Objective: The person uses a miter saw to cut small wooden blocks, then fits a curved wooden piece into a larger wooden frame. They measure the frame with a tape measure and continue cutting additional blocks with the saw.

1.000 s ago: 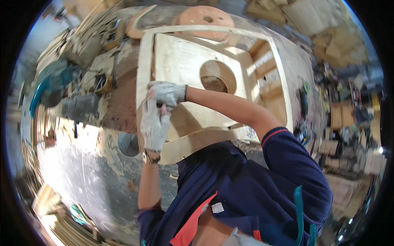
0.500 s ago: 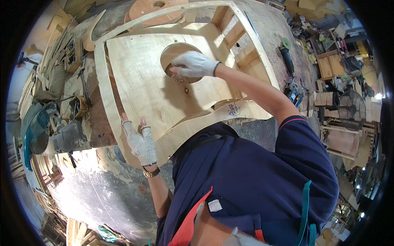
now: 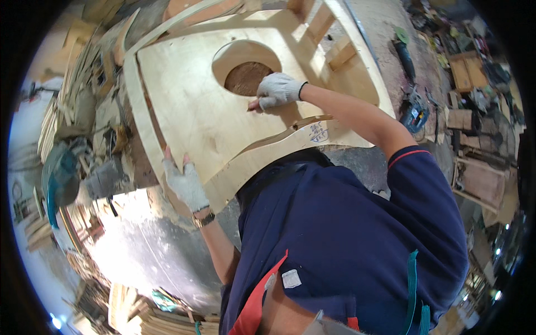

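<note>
A pale plywood panel with a large round hole lies inside a wooden frame on the workbench. Through the hole shows a brown, rough-looking surface. My right hand, in a white glove with bare fingertips, is at the hole's lower right edge. Its fingers are curled together over the panel, and whatever is between them is too small to name. My left hand, gloved the same way, lies on the frame's near left corner with thumb and forefinger stretched apart.
An angle grinder and a blue power tool lie right of the frame. A teal circular saw is at the left, with wood strips beyond it. A round wooden piece sits behind the frame. My body is against its near edge.
My right hand has moved from over the hole toward me, onto the panel at the hole's edge. More of the brown surface shows. My left hand stays at the frame's corner.
</note>
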{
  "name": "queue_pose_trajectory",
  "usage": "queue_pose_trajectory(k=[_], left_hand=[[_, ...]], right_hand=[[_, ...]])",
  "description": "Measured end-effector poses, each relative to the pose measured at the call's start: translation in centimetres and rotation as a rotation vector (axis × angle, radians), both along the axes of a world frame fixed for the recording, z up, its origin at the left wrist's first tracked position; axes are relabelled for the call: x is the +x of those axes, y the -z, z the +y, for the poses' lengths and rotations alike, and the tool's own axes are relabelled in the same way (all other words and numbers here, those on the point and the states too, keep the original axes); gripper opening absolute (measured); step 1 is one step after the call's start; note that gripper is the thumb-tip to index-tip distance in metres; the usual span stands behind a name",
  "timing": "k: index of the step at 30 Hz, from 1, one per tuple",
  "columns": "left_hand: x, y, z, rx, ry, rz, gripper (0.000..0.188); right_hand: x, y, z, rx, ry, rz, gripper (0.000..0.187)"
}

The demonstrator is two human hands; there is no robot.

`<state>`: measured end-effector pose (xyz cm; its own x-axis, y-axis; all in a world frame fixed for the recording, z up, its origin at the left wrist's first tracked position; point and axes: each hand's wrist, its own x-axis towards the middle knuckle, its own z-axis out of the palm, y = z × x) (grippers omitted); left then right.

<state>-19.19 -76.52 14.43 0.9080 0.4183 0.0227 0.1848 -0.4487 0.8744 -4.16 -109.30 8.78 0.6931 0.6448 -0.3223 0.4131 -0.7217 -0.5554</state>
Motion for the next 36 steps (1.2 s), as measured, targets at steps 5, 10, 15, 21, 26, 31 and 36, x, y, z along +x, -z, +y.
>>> queue_pose_trajectory(k=[5,10,15,21,26,31,36], left_hand=[[0.6,-0.4,-0.1,-0.138,-0.025,-0.035,0.052],[0.3,1.6,0.6,-0.141,-0.06,-0.15,0.049],[1.0,2.0,0.9,0.002,-0.049,-0.059,0.048],[1.1,1.5,0.2,0.123,-0.109,-0.098,0.045],[1.2,1.4,0.7,-0.095,-0.113,-0.13,0.045],[1.5,2.6,0.7,0.339,-0.127,-0.009,0.039],[1.4,-0.5,-0.6,0.509,-0.107,0.375,0.049]], right_hand=[[0.6,1.7,0.0,-0.062,-0.004,-0.059,0.065],[-0.2,-1.0,0.8,-0.04,0.078,-0.028,0.062],[-0.5,0.5,0.7,-0.004,0.088,-0.051,0.059],[0.5,1.5,2.4,0.133,0.041,-0.038,0.052],[1.2,0.6,5.0,0.139,0.096,0.138,0.062],[1.4,0.4,6.6,0.154,0.175,0.132,0.088],[1.1,0.8,6.9,0.156,0.183,0.221,0.085]])
